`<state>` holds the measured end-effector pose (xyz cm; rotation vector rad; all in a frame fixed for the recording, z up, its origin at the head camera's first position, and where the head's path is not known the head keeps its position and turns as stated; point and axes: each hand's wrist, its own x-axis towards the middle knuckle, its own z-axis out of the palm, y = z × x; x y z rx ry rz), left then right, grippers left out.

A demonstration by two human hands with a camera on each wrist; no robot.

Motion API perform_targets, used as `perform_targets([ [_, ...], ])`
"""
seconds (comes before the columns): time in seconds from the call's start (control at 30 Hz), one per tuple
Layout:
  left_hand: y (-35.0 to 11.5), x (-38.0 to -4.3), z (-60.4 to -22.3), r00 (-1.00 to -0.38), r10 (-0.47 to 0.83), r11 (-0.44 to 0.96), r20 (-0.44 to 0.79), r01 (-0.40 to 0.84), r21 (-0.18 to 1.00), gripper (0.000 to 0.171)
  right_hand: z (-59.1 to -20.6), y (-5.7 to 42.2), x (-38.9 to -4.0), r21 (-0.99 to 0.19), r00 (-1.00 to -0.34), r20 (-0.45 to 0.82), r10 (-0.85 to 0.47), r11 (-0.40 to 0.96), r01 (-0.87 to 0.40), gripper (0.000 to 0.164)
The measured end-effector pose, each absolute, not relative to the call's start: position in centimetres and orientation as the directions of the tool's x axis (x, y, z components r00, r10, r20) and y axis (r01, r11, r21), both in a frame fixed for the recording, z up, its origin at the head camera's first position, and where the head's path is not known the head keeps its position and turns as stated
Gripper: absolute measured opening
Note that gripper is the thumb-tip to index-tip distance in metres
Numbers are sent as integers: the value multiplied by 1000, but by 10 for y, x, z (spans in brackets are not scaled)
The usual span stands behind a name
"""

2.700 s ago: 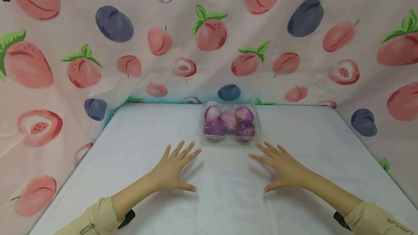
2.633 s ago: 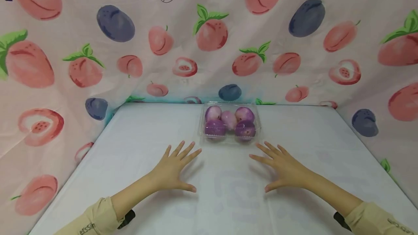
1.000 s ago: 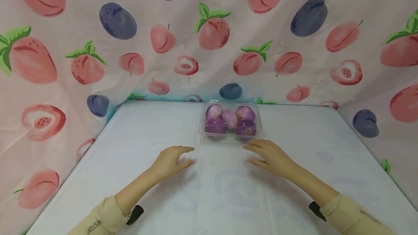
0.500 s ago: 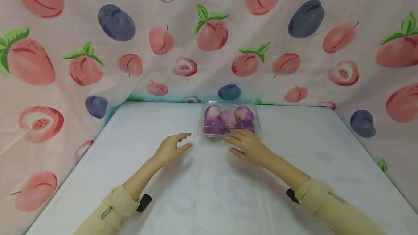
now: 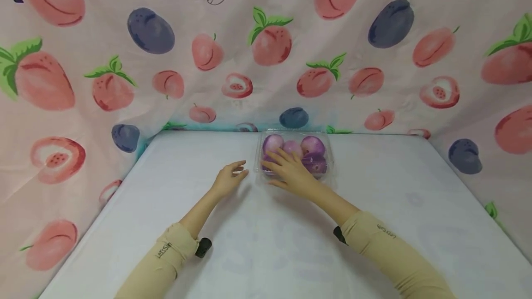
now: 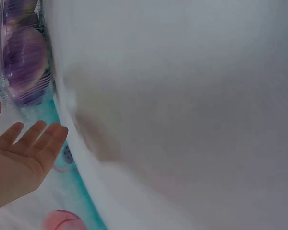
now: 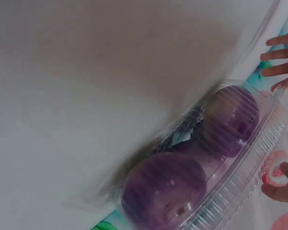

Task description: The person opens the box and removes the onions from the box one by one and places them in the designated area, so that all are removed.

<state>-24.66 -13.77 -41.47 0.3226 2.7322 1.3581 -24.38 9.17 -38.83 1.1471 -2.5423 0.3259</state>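
Observation:
A clear plastic clamshell box (image 5: 330, 151) with a closed lid holds several round purple fruits (image 5: 311, 145); their exact kind is not plain. My right hand (image 5: 291, 172) reaches over the box's front left part, fingers extended and slightly spread, covering some of the fruits. Whether its fingertips touch the lid cannot be told. To the left of the box is my left hand (image 5: 227, 180), apart from it, fingers loosely bent towards its side and holding nothing. The left wrist view shows that hand's palm (image 6: 19, 167) below the box (image 6: 48, 72).
A white-covered table (image 5: 266, 253) carries the box near its back edge. Behind and at both sides hangs a fruit-printed cloth (image 5: 232, 54). Rolled sleeves (image 5: 160, 253) and dark wrist-worn devices (image 5: 203, 247) are on both arms.
Both hands have moved forward from the table's middle. My right hand has swung left over the box, while the left has come up beside it. The box has not visibly moved.

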Motion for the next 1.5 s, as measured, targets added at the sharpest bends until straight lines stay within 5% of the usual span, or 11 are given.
perform_targets([
  [0.27, -125, -261, -423, -951, 254, 222, -176, -120, 968, 42, -394, 80, -264, -154, -711, 306, -634, 703, -694, 52],
  [0.63, -117, -261, -422, -925, 227, -1, -305, -314, 949, 43, -393, 64, -282, -146, -718, 241, -653, 707, -692, 53],
  [0.83, -117, -261, -422, -910, 214, -169, -356, -393, 904, 45, -392, 51, -281, -249, -756, 235, -612, 713, -655, 50],
  [1.07, -115, -263, -422, -898, 269, -212, -348, -408, 888, 47, -394, 52, -284, -243, -747, 289, -599, 709, -662, 41],
  [1.5, -111, -264, -419, -916, 178, -262, -360, -397, 880, 45, -399, 43, -278, -160, -735, 319, -598, 730, -664, 12],
])
